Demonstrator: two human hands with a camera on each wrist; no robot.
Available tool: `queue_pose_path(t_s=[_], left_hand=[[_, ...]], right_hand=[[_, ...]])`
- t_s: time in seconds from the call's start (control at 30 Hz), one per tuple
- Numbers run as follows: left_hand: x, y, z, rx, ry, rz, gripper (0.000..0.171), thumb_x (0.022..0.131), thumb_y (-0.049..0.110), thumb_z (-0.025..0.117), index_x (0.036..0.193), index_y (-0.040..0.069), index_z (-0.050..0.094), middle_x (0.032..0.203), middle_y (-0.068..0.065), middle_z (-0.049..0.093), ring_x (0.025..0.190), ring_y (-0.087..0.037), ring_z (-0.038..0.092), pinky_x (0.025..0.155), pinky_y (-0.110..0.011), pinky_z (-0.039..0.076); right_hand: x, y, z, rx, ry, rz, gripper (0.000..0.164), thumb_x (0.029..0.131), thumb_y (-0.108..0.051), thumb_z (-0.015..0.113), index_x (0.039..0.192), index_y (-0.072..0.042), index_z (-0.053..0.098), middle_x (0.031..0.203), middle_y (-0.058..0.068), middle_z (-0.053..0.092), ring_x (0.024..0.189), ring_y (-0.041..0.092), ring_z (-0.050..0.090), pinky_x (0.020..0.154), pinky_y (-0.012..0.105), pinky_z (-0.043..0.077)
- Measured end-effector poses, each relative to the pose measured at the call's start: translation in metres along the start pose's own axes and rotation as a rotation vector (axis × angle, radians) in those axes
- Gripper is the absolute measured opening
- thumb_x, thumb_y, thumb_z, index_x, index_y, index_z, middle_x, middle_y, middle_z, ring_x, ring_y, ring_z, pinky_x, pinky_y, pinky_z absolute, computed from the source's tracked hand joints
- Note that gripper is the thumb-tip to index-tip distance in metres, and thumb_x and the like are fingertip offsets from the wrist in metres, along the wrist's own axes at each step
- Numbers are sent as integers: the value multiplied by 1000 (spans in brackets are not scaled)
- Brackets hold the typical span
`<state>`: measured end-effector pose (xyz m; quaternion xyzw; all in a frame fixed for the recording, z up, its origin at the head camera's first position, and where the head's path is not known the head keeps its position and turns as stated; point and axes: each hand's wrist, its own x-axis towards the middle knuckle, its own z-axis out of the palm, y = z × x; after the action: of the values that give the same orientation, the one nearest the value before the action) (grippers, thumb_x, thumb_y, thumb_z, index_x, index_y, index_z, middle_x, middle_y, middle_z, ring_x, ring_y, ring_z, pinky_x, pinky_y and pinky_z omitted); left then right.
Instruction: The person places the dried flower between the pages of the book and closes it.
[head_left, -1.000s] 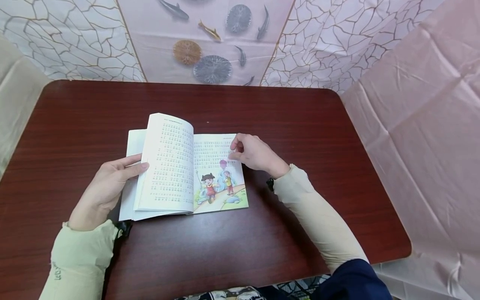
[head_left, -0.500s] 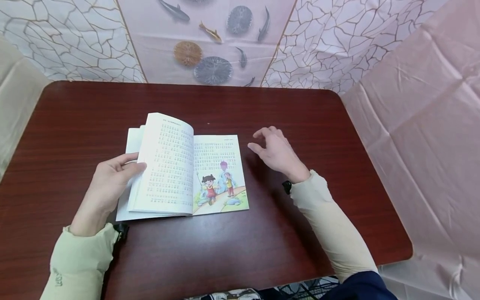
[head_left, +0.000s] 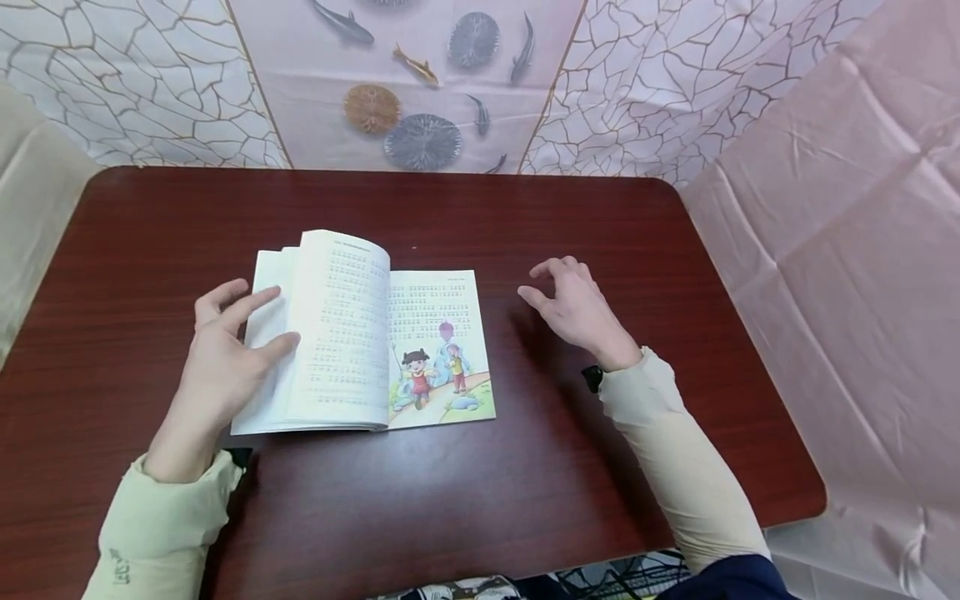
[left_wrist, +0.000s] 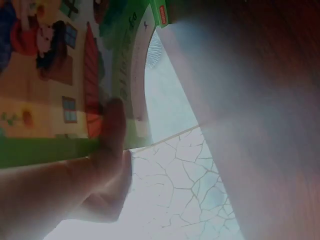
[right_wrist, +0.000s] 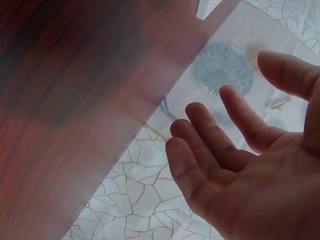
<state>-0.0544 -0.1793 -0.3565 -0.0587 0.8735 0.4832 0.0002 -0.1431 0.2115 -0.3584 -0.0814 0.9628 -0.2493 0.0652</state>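
Note:
An open picture book (head_left: 420, 333) lies on the dark red table (head_left: 525, 467), its right page showing text and cartoon children. A sheaf of left pages arches upward. My left hand (head_left: 225, 350) rests on those left pages with fingers spread and straight, thumb against the text page. The left wrist view shows the book's colourful cover (left_wrist: 50, 75) close up, with my left hand (left_wrist: 107, 150) against its edge. My right hand (head_left: 573, 304) hovers over bare table just right of the book, holding nothing. In the right wrist view, my right hand (right_wrist: 240, 165) shows an empty palm with relaxed fingers.
A backdrop printed with fish and lily pads (head_left: 423, 137) hangs behind the table's far edge. Pink cloth (head_left: 840, 250) drapes along the right side. A beige cloth (head_left: 30, 192) covers the left side.
My right hand left the book's right page and moved right, off the book. My left hand went from gripping the left pages' edge to lying spread on them.

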Motion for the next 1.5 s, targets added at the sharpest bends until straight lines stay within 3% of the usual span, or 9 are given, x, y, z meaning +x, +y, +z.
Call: queue_pose_path(t_s=[0.13,0.33,0.63,0.87,0.93,1.03,1.2,1.3,1.5], left_hand=[[2,0,1,67,-22,21,76,85,7,73,149,1,33,156,-17,9,137,-43,28,103,-57,31],[5,0,2,164,-90,28,76,86,11,71,149,-1,32,154,-23,17,132,-49,31,98,-61,31],[4,7,0,137,-105,51,79,88,11,70,152,0,24,153,-22,22,126,-45,39,94,-56,37],[-3,28,0,-191,-170,121,75,99,24,59,157,16,12,149,-16,38,116,-18,54,78,-15,48],[-5,34,4,-309,-226,161,61,103,28,51,155,14,23,145,-18,44,114,-13,57,85,-18,48],[-6,39,12,-349,-309,226,46,106,31,39,147,10,42,138,-16,52,116,-14,57,95,-27,45],[-9,43,41,-32,-503,305,45,104,42,41,145,23,47,148,0,44,136,-20,38,109,-48,32],[-14,43,65,138,-600,369,47,101,46,49,144,26,49,153,-2,36,140,-24,31,110,-51,29],[-26,37,102,380,-585,512,48,96,40,60,135,13,58,152,-15,34,139,-36,31,107,-55,31]], right_hand=[[-2,6,-2,-7,8,12,42,96,-35,62,125,-5,56,127,15,49,122,33,37,94,48,38],[-4,12,-5,-24,15,23,44,96,-35,62,126,-4,55,127,17,49,121,34,37,97,49,35],[-6,20,-10,-22,27,52,44,96,-35,62,127,-5,55,128,17,48,122,34,36,99,50,34],[-8,26,-16,-9,27,58,45,96,-35,61,128,-5,53,130,17,47,123,34,36,99,51,35],[-9,27,-17,-7,29,60,45,97,-35,61,128,-4,53,130,18,47,123,35,35,98,52,35],[-10,30,-19,-6,31,65,45,96,-36,60,128,-4,53,130,18,47,122,35,36,98,52,35],[-12,35,-20,3,39,65,46,97,-37,60,127,-4,54,128,19,48,120,36,37,96,52,36],[-14,37,-21,8,43,63,46,97,-36,60,127,-2,54,127,20,49,118,36,38,95,52,36],[-16,38,-20,4,44,63,47,96,-36,61,127,-1,55,126,20,49,115,36,39,94,51,37]])
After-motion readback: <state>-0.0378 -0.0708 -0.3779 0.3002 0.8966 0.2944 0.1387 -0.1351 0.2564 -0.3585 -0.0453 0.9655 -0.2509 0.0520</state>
